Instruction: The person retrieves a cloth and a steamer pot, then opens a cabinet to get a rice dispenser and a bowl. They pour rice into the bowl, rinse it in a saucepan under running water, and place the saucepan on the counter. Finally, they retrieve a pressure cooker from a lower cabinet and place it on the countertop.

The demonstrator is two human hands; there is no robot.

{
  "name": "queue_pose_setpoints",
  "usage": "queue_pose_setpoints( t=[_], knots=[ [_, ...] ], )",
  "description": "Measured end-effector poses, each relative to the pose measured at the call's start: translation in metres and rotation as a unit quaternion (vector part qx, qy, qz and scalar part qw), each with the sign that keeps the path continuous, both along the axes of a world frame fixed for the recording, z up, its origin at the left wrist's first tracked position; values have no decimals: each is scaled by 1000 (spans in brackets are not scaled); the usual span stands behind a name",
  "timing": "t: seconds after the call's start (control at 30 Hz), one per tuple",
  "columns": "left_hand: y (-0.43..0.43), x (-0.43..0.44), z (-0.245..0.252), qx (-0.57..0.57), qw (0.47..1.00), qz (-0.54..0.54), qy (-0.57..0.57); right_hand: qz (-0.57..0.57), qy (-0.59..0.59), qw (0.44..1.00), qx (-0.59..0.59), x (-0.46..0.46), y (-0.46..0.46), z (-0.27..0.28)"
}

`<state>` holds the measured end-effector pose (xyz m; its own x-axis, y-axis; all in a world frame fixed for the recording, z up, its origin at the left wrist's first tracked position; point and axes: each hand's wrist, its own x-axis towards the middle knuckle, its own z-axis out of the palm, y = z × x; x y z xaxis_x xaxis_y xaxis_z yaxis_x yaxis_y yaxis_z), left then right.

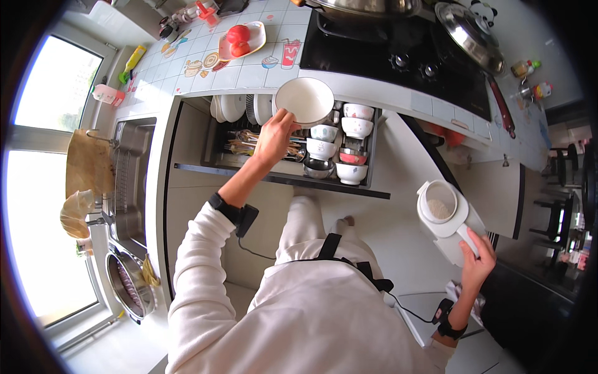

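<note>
My left hand [275,138] grips the near rim of a white bowl [306,100] with a thin dark edge, held above the open drawer [285,180]. On the right, my right hand [479,255] holds the handle of a white plastic container [446,222]; pale grains show through its round opening. Inside the drawer stand stacked patterned bowls [357,127], a steel bowl [319,167], upright plates [232,107] and a heap of chopsticks and spoons [247,142].
Two tomatoes lie on a plate [254,39] on the tiled counter [201,56]. A black gas hob [355,56] bears a large pan [369,5]. A steel lid [469,35] rests at its right. Cabinet doors [420,154] stand open below. At left are a sink [133,182] and a steel pot [131,285].
</note>
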<state>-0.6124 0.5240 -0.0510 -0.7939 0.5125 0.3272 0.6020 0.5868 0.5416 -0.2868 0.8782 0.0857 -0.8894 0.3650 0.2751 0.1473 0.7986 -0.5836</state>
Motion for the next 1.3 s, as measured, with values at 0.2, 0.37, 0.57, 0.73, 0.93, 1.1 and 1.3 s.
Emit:
queue_pose_setpoints(
  t=[0.2,0.37,0.57,0.73,0.93,1.1,1.3],
  knots=[
    [-28,-86,-24,-6,999,19,30,-3,50,999,-9,-88,-34,20],
    [-52,-151,-47,0,999,27,19,26,6,998,-63,-182,-84,23],
    [-62,-193,-67,30,999,29,-3,22,-16,994,-106,-250,-141,25],
    [-63,-179,-47,55,992,114,-7,35,-41,992,-113,-290,-171,39],
    [-52,-118,-34,164,912,-90,-365,66,-98,987,-112,-332,-197,57],
    [0,-89,-38,343,632,-263,-643,133,-145,975,-100,-382,-200,54],
    [28,-89,-41,411,522,-198,-720,217,-213,952,-18,-453,-201,36]
  ],
)
